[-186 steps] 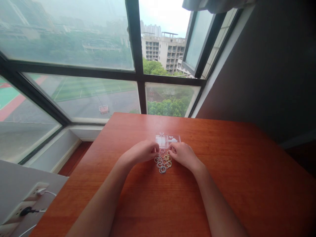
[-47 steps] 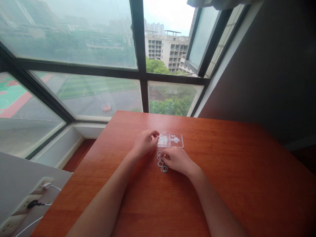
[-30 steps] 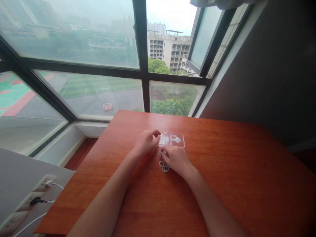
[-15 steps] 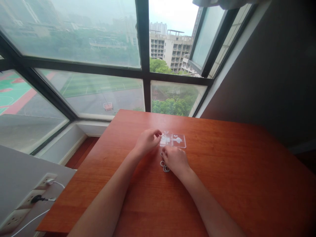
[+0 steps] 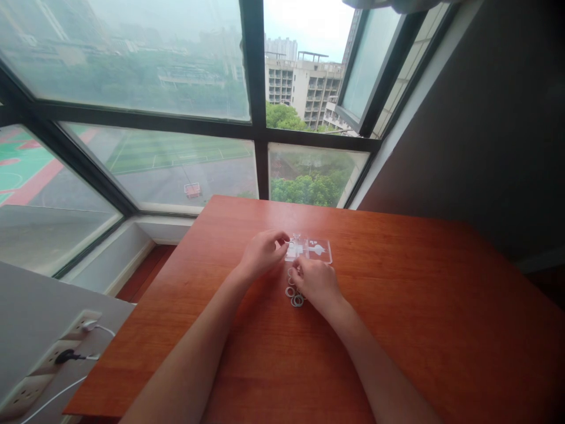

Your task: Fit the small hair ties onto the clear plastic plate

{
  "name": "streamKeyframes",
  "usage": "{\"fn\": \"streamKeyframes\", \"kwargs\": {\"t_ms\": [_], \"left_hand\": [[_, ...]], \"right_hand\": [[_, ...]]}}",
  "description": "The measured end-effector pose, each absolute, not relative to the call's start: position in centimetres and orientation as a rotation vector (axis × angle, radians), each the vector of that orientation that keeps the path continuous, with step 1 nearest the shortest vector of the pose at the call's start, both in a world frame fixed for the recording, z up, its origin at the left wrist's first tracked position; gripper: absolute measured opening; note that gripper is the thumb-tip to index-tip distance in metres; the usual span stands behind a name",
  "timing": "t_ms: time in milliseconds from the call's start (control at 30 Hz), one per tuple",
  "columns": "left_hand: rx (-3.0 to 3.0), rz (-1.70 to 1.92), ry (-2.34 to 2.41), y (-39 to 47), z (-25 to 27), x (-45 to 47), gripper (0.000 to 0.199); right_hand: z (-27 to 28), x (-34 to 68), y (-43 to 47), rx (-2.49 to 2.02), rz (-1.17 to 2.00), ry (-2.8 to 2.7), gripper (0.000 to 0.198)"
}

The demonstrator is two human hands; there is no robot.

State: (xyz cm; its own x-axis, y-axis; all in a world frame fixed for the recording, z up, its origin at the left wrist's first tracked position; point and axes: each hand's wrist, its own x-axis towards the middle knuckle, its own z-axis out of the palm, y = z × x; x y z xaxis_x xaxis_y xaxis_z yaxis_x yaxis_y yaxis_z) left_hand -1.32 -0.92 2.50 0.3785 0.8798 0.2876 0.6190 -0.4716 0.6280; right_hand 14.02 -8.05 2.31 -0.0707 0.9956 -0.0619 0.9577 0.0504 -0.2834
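Observation:
A clear plastic piece (image 5: pixel 325 253) with white markings, like a small hinged case or stand, lies on the wooden table. At its left end my left hand (image 5: pixel 265 252) is closed in a pinch; a small pale bit shows by the fingertips, too small to name. My right hand (image 5: pixel 316 281) is just in front of the clear piece, thumb and fingers pinched together. Whatever they hold is hidden. Several pale rings lie beside and below its fingertips, among them a single ring (image 5: pixel 286 292) and an overlapping pair of rings (image 5: pixel 297 306).
The reddish-brown table (image 5: pixel 419 306) reaches toward a dark-framed window (image 5: pixel 260 165). At the lower left, wall sockets (image 5: pixel 57 356) hold plugs with white and black cords. A dark wall (image 5: pixel 477 147) rises on the right.
My right hand has shifted slightly up and to the right, uncovering more of the rings near its fingertips. My left hand stays at the clear piece's left end.

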Motion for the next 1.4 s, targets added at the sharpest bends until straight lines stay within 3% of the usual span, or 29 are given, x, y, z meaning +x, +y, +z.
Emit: {"fn": "streamKeyframes", "kwargs": {"t_ms": [333, 733, 1067, 1400], "left_hand": [[2.001, 0.713, 1.039, -1.4, 3.5, -0.7, 0.025], [2.012, 0.673, 1.001, -1.9, 3.0, 0.3, 0.020], [2.099, 1.037, 1.375, -0.5, 1.0, -0.2, 0.014], [2.159, 0.994, 1.454, -0.1, 0.3, -0.7, 0.012]], "right_hand": [[2.1, 16.2, -7.1, -1.874, 0.278, -1.779, 0.016], [1.8, 16.4, -7.1, -1.889, 0.169, -1.816, 0.014], [2.4, 17.2, -6.9, -1.983, 0.233, -1.893, 0.017], [2.8, 18.2, -6.8, -1.945, 0.372, -1.970, 0.016]]}}
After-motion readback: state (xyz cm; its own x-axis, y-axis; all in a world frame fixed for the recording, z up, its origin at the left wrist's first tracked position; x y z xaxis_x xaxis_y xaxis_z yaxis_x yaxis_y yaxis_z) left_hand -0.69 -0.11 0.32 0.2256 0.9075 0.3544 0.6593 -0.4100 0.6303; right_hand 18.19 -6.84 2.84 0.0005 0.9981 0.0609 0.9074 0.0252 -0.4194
